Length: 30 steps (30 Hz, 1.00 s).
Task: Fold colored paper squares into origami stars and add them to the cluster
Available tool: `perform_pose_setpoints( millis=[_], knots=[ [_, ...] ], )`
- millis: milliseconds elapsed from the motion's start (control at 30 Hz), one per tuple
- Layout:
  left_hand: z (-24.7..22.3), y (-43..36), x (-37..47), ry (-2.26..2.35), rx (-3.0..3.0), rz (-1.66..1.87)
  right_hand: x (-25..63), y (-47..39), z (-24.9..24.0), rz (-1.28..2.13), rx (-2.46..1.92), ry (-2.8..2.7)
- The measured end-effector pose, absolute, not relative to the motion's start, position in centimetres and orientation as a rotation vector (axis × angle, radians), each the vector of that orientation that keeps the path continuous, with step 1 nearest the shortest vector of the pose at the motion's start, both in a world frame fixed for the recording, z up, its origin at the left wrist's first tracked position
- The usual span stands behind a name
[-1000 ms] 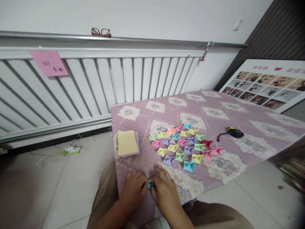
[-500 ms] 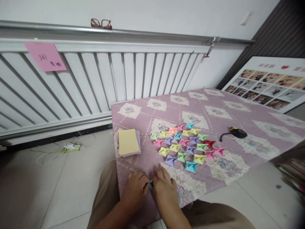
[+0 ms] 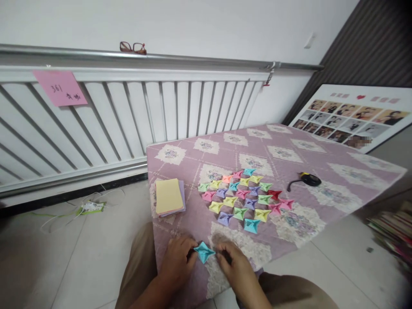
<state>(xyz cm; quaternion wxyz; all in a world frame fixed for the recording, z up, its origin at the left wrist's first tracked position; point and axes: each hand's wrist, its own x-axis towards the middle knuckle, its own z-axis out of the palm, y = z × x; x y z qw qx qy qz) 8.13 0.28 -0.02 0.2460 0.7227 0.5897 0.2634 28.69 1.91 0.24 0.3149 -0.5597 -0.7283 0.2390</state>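
A small turquoise folded paper boat (image 3: 204,253) is between my hands, near the front edge of the cloth-covered table, its centre spread open. My left hand (image 3: 176,259) pinches its left point between thumb and fingers. At the opposite point my right hand (image 3: 237,262) has its thumb and fingertips curled closed on the very tip. Beyond them stand several rows of folded paper boats in yellow, pink, green, purple and blue, with another turquoise boat (image 3: 251,225) nearest. A stack of coloured paper sheets (image 3: 169,196), yellow on top, lies to the left.
A black object with a strap (image 3: 309,179) lies right of the boats on the patterned tablecloth (image 3: 185,189). Behind the table runs a white radiator (image 3: 180,107), with glasses (image 3: 133,47) on its pipe. A photo board (image 3: 350,116) leans at the right. A power strip (image 3: 92,207) is on the floor.
My hands have moved apart, and the turquoise boat, mostly covered by them before, now shows spread open between them. The whole view has shifted slightly.
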Motion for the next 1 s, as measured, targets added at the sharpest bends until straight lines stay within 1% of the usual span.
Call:
perform_pose_setpoints(
  millis=[233,467,667,833,1000],
  knots=[
    [-0.4,0.2,8.3,1.59,2.006,0.711,27.4,1.1,0.4,0.562,-1.522,-1.996],
    [-1.4,0.2,8.3,1.631,2.023,0.718,28.4,1.2,-0.2,0.526,-1.427,-1.895],
    [-0.4,0.6,9.5,1.64,1.945,0.693,32.1,1.7,-0.9,0.583,-1.421,-1.579],
    [0.8,1.9,13.2,1.596,1.932,0.719,35.2,2.0,-2.0,0.713,-1.507,-1.168],
    [1.0,4.4,17.0,1.606,2.028,0.708,36.0,1.9,-2.3,0.8,-1.497,-1.033]
  ],
)
